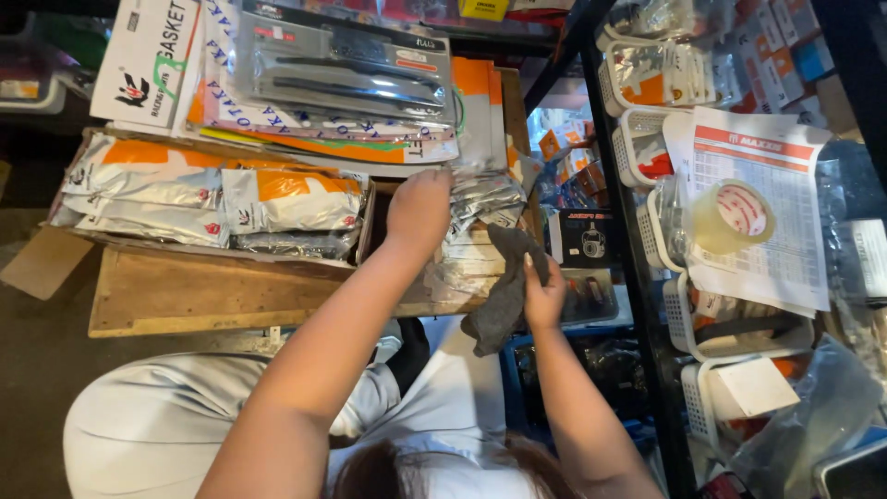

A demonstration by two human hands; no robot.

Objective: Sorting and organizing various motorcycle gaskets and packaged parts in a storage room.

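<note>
left hand (419, 211) – fingers curled onto silver packets (480, 199) in wooden box (212, 291) | right hand (543, 298) – fingers gripping grey cloth (504, 296)

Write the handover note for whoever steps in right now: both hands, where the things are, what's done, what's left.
Left hand: palm down on the silver foil packets in the right compartment of the wooden box, fingers among them.
Right hand: gripping a dark grey cloth, which hangs over the box's front edge.
Left compartment holds silver and orange packets, stacked flat. Flat boxes and a blister pack lie across the back.
Done: cannot tell which packets have been wiped.
Left: probably the packets under the left hand; check each one.
</note>
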